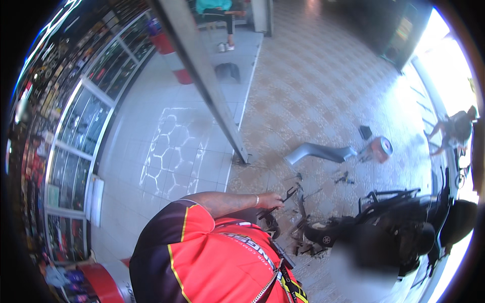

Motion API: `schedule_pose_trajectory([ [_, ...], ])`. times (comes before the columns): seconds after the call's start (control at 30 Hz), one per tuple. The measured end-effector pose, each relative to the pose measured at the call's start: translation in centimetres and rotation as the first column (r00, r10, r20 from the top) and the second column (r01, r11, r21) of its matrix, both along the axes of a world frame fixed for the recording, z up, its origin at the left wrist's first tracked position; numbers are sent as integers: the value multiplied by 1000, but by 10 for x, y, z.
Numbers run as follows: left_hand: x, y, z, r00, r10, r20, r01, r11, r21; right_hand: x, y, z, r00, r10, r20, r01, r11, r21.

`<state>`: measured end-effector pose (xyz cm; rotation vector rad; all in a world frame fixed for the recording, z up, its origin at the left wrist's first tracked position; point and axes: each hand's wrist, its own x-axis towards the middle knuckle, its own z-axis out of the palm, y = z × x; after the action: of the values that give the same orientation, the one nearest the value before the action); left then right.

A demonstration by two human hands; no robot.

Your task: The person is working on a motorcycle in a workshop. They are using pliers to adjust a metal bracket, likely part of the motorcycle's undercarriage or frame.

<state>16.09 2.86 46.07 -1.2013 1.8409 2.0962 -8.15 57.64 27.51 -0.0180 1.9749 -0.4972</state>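
The left hand [270, 200] curls at a thin dark part [290, 194], perhaps steadying it left of the black motorbike [409, 214]; its grip I cannot tell. The right hand is unseen. Loose pieces [345, 178] lie on the floor [303, 96], probably within reach.

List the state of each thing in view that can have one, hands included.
Left hand, fingers bent at a dark part; grip unclear
Right hand, not in view
Grey curved panel, lying loose on the patterned floor
Small dark pieces, scattered on that floor
Black motorcycle, partly blurred; upright or tilted, cannot tell
Glass cabinets, stocked; open or shut unclear
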Motion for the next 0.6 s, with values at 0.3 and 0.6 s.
schedule_pose_trajectory([
  [0.3,164,0,14,914,405,1,-404,911,80,-9,-288,94,625,638,-450,-768,606,-208],
  [0.6,368,-56,-42,760,648,-45,-632,753,182,345,-646,141,326,904,-276,-893,199,-403],
])
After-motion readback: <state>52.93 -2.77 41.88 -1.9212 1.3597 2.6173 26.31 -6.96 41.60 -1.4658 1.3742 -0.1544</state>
